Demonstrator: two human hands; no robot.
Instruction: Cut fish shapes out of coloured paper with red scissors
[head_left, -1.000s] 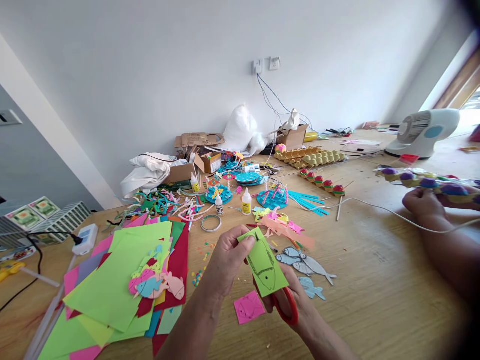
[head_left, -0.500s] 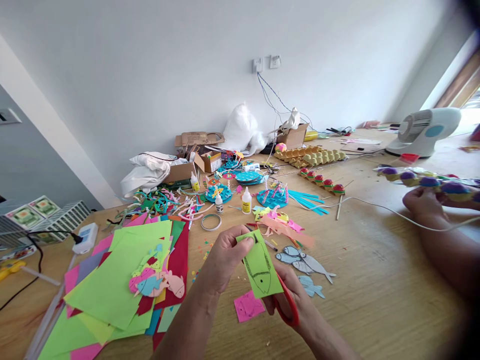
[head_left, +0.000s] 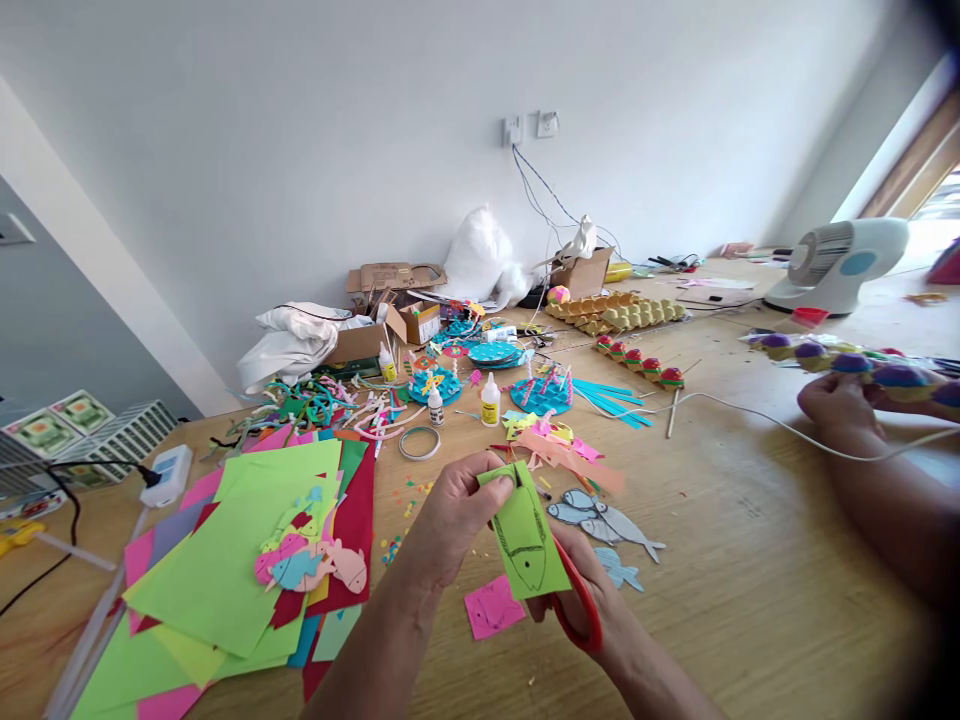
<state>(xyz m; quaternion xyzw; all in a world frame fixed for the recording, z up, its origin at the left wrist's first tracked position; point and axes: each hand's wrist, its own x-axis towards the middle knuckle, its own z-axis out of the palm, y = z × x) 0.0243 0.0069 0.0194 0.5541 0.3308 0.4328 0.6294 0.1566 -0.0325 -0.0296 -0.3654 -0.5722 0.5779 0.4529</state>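
My left hand (head_left: pixel 466 515) pinches the top corner of a green paper piece (head_left: pixel 529 560) between thumb and fingers. A fish is drawn on that paper in black, its head toward me. My right hand (head_left: pixel 581 590) is closed round red-handled scissors (head_left: pixel 583 612) at the paper's lower right edge; the blades are hidden behind the paper. On the table just below lies a pink paper square (head_left: pixel 491 608) with a fish drawn on it. Grey-blue paper fish (head_left: pixel 607 525) lie to the right of my hands.
Stacked coloured paper (head_left: pixel 217 560) with cut-out fish (head_left: pixel 300 560) covers the left side. Glue bottles (head_left: pixel 490 402), a tape roll (head_left: pixel 419 443) and paper scraps (head_left: pixel 559 445) lie ahead. A white cable (head_left: pixel 750 407) crosses the right, where another person's hand (head_left: pixel 840 405) holds a painted egg-carton strip (head_left: pixel 847 362).
The green paper and both my hands keep nearly the same pose, with only a slight shift in the paper. The whole view has drifted a little to the left.
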